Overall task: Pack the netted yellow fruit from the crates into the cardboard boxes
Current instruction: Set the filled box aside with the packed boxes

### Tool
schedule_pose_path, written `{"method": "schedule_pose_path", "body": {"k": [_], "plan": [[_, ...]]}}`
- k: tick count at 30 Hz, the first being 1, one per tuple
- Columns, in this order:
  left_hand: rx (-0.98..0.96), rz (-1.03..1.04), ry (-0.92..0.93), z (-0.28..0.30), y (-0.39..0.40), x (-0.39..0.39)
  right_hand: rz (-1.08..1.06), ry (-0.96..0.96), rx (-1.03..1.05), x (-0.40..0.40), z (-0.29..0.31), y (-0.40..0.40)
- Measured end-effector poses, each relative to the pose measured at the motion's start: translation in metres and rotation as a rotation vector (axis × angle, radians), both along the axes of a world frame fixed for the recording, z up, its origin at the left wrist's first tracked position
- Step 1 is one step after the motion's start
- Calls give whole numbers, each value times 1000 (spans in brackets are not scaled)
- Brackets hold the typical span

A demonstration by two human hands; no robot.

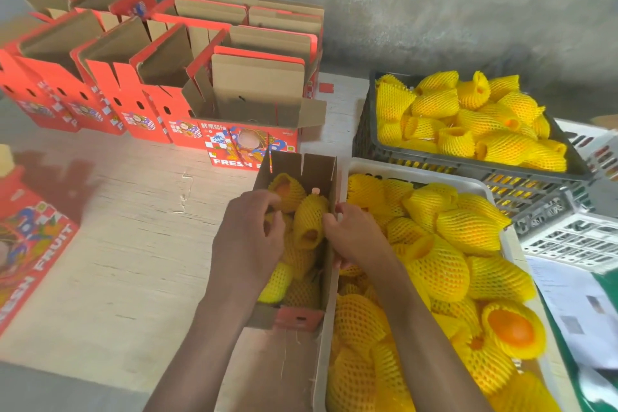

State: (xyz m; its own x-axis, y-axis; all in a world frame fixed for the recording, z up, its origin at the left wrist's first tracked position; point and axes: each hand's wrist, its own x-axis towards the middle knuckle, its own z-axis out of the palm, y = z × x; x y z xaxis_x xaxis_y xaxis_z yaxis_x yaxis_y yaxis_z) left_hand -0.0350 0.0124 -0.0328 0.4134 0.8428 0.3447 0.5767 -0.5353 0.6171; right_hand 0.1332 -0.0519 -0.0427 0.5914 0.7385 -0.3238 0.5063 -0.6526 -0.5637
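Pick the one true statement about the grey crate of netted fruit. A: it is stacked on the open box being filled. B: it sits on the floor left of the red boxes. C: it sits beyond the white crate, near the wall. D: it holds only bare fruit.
C: the grey crate lies farther from the camera than the white crate, close to the wall.

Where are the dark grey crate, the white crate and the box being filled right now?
dark grey crate (pixel 468 162): head view, on its near rim.
white crate (pixel 481 185): head view, on its far right rim corner.
box being filled (pixel 319 167): head view, on the bare inner face of its far flap.
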Motion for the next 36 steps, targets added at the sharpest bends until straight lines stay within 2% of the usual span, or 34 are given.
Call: {"method": "schedule_pose_path", "body": {"k": [2,4,6,9,14,18,22,31,36], "plan": [[-22,69,53,4,-2,-4,47,29,-73,0,6,0],[-183,126,180,3,-1,-4,105,68,-123,-1,13,-1],[-328,186,335,0,1,-3,138,49,-130,-3,18,0],[-374,242,443,0,7,-7,175,6,-86,-8,22,5],[-402,263,416,-1,25,-34,177,76,-6,-18,22,14],[-384,362,413,-2,48,-77,198,104,46,-59,16,32],[-355,444,452,2,77,-143,255,179,94,-125,7,65],[-327,519,417,-1,161,-306,318,294,186,-294,-1,153],[-380,572,433,0,186,-367,330,337,228,-366,-5,179]]}}
